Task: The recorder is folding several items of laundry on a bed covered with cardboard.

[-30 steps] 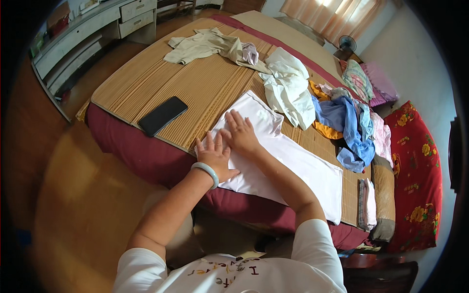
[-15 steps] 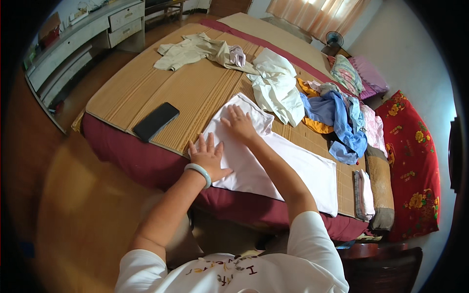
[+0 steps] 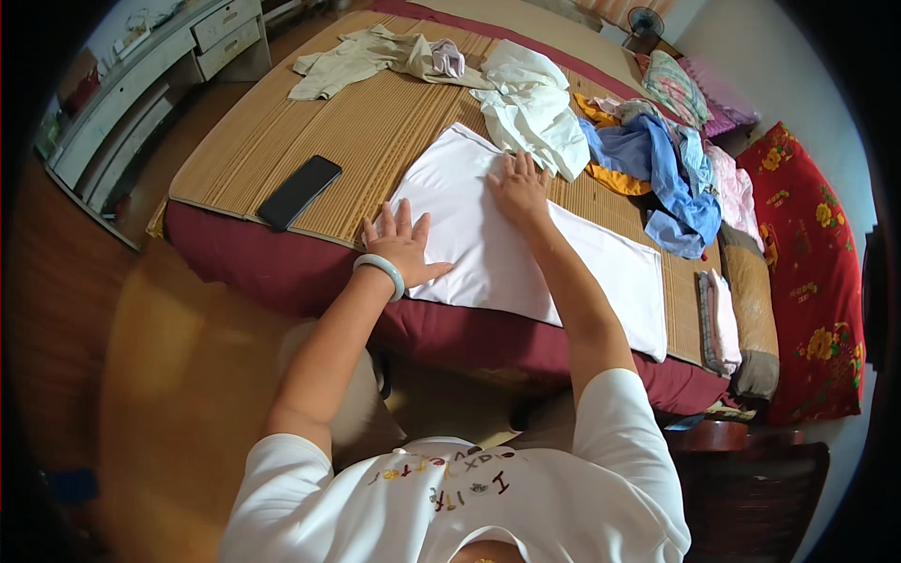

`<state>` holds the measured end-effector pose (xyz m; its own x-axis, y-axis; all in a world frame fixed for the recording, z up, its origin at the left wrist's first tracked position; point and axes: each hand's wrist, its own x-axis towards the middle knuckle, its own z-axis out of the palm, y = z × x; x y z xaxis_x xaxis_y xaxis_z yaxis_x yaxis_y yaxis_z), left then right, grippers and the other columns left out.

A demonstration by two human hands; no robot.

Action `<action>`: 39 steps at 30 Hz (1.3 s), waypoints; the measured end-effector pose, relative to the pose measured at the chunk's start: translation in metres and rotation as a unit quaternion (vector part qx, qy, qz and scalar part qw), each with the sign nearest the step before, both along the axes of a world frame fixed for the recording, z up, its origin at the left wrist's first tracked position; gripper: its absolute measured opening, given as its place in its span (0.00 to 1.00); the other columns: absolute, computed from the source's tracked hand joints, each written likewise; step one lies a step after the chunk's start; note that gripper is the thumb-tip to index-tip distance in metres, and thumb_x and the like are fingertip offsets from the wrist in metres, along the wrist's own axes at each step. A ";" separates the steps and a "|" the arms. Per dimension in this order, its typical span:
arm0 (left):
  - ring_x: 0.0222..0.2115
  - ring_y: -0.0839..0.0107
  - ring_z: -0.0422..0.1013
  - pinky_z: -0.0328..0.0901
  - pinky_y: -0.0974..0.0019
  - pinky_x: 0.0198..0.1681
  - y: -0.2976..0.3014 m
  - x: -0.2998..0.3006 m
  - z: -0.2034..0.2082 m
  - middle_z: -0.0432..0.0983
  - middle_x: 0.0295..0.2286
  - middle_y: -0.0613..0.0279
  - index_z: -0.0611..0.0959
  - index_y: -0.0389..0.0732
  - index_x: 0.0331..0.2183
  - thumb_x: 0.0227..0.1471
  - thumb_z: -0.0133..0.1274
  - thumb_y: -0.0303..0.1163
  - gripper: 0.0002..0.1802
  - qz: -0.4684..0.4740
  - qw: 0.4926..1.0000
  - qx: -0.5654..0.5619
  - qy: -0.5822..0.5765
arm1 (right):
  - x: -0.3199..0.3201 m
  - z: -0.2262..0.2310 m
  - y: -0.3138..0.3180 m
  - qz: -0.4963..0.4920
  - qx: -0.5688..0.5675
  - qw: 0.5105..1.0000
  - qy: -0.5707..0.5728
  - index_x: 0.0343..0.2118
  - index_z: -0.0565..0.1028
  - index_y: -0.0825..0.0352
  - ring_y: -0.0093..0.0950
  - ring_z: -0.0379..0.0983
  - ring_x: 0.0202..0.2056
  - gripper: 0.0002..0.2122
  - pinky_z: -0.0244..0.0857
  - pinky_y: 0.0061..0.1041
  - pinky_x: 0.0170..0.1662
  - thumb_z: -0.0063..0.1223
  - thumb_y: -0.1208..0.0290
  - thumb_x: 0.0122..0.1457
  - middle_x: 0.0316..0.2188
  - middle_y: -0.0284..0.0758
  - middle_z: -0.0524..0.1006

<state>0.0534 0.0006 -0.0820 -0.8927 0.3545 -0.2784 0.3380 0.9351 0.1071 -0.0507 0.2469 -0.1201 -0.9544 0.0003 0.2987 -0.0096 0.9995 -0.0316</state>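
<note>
A smooth white garment [image 3: 483, 272] lies spread on the bamboo mat [image 3: 239, 141] at the bed's near edge; which kind of garment it is I cannot tell. My left hand [image 3: 402, 246], with a pale bangle at its wrist, rests palm down on the garment's left edge with fingers spread. Toward the garment's far right edge, my right hand [image 3: 519, 192] lies flat with fingers stretched out. Just beyond its fingertips is a crumpled white cloth [image 3: 533, 117]. Neither hand grips anything. A black phone [image 3: 299, 192] sits left of my left hand.
Beige clothing [image 3: 361, 58] lies at the far side of the mat. On the right are a heap with a blue garment [image 3: 668, 183], an orange cloth [image 3: 621, 180], a small folded stack [image 3: 721, 319] and a red flowered cushion [image 3: 809, 300]. A wooden chair [image 3: 751, 497] stands lower right.
My right hand has slid right across the garment, whose rumpled upper right edge is now spread flatter. My left hand stays at the left edge. The view has tilted lower.
</note>
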 end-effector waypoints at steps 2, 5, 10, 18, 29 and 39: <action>0.67 0.40 0.27 0.28 0.34 0.65 0.000 -0.004 -0.001 0.28 0.67 0.43 0.46 0.45 0.68 0.51 0.41 0.72 0.57 -0.005 1.000 -0.001 -0.011 | 0.017 -0.003 -0.019 0.039 0.024 0.998 0.035 0.66 0.57 0.58 0.38 0.44 0.69 0.31 0.32 0.54 0.68 0.37 0.45 0.65 0.68 0.44 0.52; 0.68 0.44 0.27 0.28 0.37 0.66 -0.018 0.002 0.000 0.30 0.68 0.47 0.48 0.49 0.68 0.51 0.42 0.69 0.53 0.002 1.000 -0.025 -0.019 | 0.083 -0.007 -0.069 0.167 -0.071 0.983 -0.016 0.66 0.58 0.59 0.38 0.45 0.69 0.31 0.36 0.52 0.68 0.42 0.48 0.64 0.67 0.44 0.54; 0.68 0.49 0.32 0.31 0.44 0.68 -0.034 -0.015 -0.006 0.34 0.68 0.55 0.53 0.54 0.67 0.57 0.42 0.61 0.43 -0.030 0.999 -0.004 0.015 | 0.141 -0.001 -0.021 0.179 -0.039 0.982 -0.048 0.64 0.61 0.61 0.40 0.51 0.67 0.30 0.41 0.47 0.67 0.45 0.48 0.63 0.66 0.44 0.57; 0.36 0.62 0.74 0.68 0.64 0.41 -0.090 -0.017 0.007 0.79 0.38 0.56 0.81 0.37 0.42 0.53 0.58 0.39 0.18 0.038 0.936 0.310 0.160 | 0.192 -0.018 0.160 -0.077 -0.046 0.996 -0.028 0.63 0.62 0.64 0.41 0.52 0.66 0.30 0.43 0.45 0.67 0.43 0.48 0.63 0.64 0.47 0.59; 0.19 0.79 0.65 0.60 0.72 0.25 -0.084 0.020 0.011 0.71 0.19 0.70 0.78 0.38 0.22 0.53 0.61 0.40 0.17 -0.037 0.945 0.325 -0.002 | 0.196 -0.023 0.159 -0.101 -0.046 0.994 -0.008 0.64 0.62 0.60 0.39 0.52 0.66 0.30 0.45 0.45 0.66 0.39 0.45 0.64 0.65 0.44 0.59; 0.20 0.81 0.69 0.62 0.76 0.24 -0.116 0.013 0.028 0.77 0.22 0.66 0.78 0.39 0.29 0.55 0.58 0.32 0.08 0.086 0.888 0.403 -0.206 | 0.202 -0.021 0.161 -0.120 -0.046 0.992 0.001 0.63 0.63 0.60 0.38 0.54 0.66 0.30 0.46 0.45 0.66 0.41 0.46 0.63 0.65 0.43 0.60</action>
<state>0.0667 -0.1151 -0.0544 -0.8344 0.4551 -0.3111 -0.0244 0.5333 0.8456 0.1517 0.4074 -0.1414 -0.9229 0.2539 0.2896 0.2272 0.9661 -0.1230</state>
